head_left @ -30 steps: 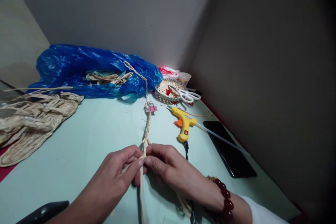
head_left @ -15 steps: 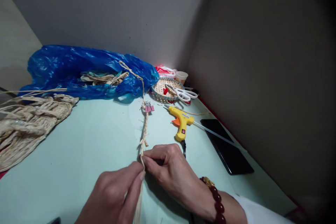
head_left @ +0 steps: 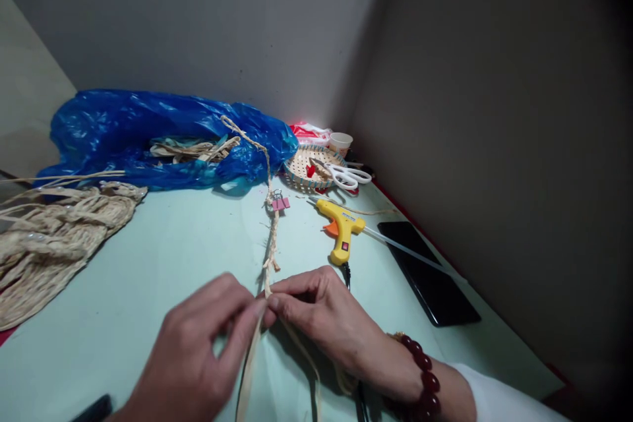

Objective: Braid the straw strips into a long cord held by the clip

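Note:
A pale straw braid (head_left: 273, 237) runs down the middle of the table, with a pink binder clip (head_left: 280, 204) gripping it partway up. At the braid's lower end my right hand (head_left: 329, 320) pinches it between thumb and forefinger. My left hand (head_left: 202, 336) meets it there, thumb and fingers closed on the straw, just touching the right fingertips. Below the pinch, one loose straw strand (head_left: 248, 369) hangs toward me, and another strand (head_left: 309, 359) trails under my right hand. Exactly which strand the left fingers hold is partly hidden.
A yellow glue gun (head_left: 341, 227) lies right of the braid, beside a black phone (head_left: 428, 277). Behind stand a woven basket (head_left: 297, 175) with white-handled scissors (head_left: 346, 177), a cup (head_left: 340, 143) and a blue plastic bag (head_left: 113, 125). Woven straw work (head_left: 64, 237) lies left.
My left hand has moved up and slightly left, to the right fingertips. The loose strands below have spread apart. My right hand keeps its pinch on the braid.

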A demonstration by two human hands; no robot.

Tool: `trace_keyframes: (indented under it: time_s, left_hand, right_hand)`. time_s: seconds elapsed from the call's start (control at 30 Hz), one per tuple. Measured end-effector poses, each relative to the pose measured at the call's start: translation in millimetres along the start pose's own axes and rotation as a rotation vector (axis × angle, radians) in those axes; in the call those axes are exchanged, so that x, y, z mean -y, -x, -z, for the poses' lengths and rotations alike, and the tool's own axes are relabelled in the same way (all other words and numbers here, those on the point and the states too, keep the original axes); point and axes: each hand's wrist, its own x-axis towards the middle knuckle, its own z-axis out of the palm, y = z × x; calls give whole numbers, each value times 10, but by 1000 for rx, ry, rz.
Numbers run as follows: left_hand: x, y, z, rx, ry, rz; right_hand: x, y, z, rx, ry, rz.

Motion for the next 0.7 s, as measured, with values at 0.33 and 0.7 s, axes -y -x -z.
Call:
trace_keyframes:
  time_s: [0.33,0.7]
  left_hand:
    - [56,-132,-80,377,878,629]
    - [-22,-136,-40,292,386,406]
  right_hand:
    - [-10,99,-8,-24,368,160]
    - [-29,180,-127,-98,978,366]
